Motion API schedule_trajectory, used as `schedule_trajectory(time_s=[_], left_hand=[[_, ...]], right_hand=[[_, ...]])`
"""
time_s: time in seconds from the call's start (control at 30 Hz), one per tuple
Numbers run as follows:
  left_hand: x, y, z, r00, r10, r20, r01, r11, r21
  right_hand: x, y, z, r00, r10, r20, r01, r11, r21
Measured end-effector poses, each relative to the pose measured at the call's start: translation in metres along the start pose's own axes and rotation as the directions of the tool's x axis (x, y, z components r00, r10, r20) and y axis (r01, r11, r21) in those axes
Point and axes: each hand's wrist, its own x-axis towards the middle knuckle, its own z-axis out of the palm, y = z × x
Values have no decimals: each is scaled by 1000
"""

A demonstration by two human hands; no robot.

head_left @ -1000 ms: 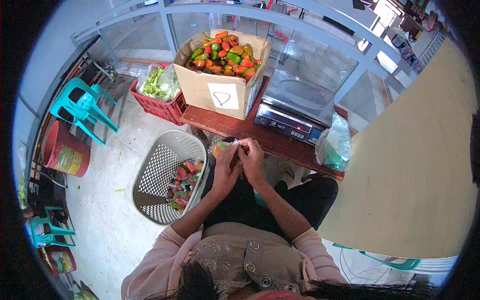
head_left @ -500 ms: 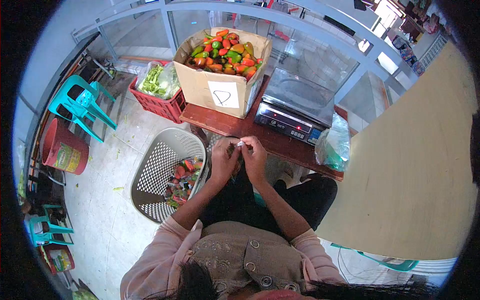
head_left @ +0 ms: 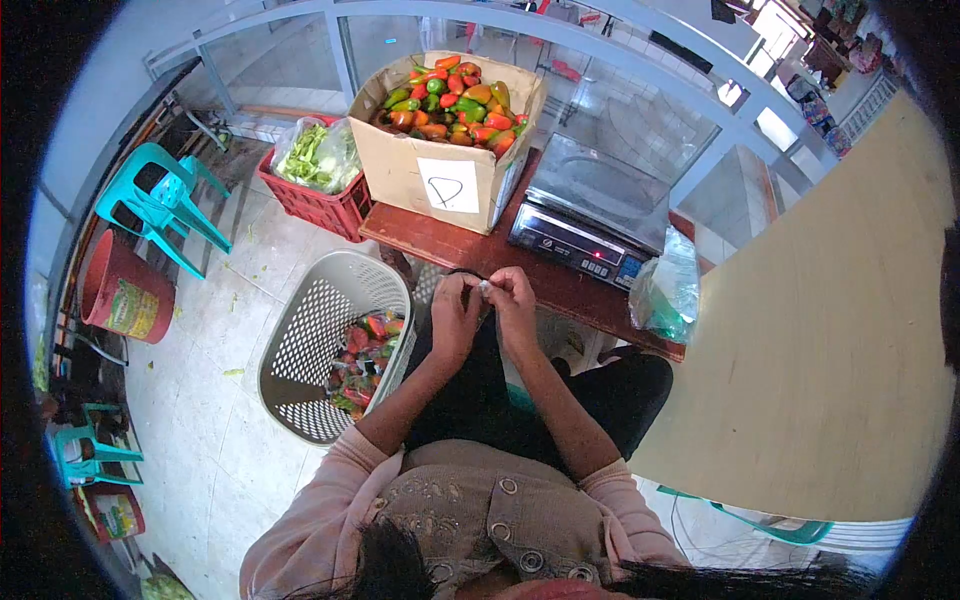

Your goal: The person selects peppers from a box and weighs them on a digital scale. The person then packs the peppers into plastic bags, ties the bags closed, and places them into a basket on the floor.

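Note:
My left hand (head_left: 457, 315) and my right hand (head_left: 513, 305) meet above my lap, near the bench edge. Both are closed, their fingertips pinching a small whitish twist of plastic (head_left: 486, 287) that looks like the neck of a plastic bag. Anything hanging below it is hidden behind my hands. Left of my knees stands a beige perforated basket (head_left: 285, 335). Inside it lie several clear bags of red and green peppers (head_left: 368, 365). Beyond my hands, a cardboard box (head_left: 400, 185) marked with a letter is heaped with red, orange and green peppers (head_left: 450, 105).
On the reddish-brown bench (head_left: 575, 297) sit a digital scale (head_left: 580, 245) and clear plastic bags (head_left: 668, 290). A red crate (head_left: 315, 205) with bagged greens stands beside the box. A plywood board (head_left: 810, 340) is at right; a teal stool (head_left: 165, 200) and red bucket (head_left: 125, 290) at left.
My hands have shifted slightly up, still close together, and my fingers have turned a little around the plastic twist. The surroundings stay the same.

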Motion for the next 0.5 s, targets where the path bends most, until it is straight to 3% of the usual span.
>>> schedule_trajectory(time_s=[0.13, 0.23, 0.3, 0.4, 0.5], left_hand=[[0, 0, -1, 999, -47, 8, 47, 999, 3], [0, -2, 2, 998, -67, -14, 67, 998, 4], [-1, 0, 3, 995, -49, -86, 46, 999, -26], [-4, -2, 3, 989, 133, -67, -135, 990, -32], [-7, 6, 1, 981, 184, -56, -183, 983, 24]], right_hand=[[5, 6, -5, 979, 142, 150, -184, 926, 330], [5, 1, -8, 960, 165, 226, -243, 891, 383], [6, 3, -9, 958, 174, 229, -249, 901, 356], [7, 7, -13, 969, 163, 184, -211, 936, 282], [5, 7, -14, 980, 125, 158, -160, 960, 228]])
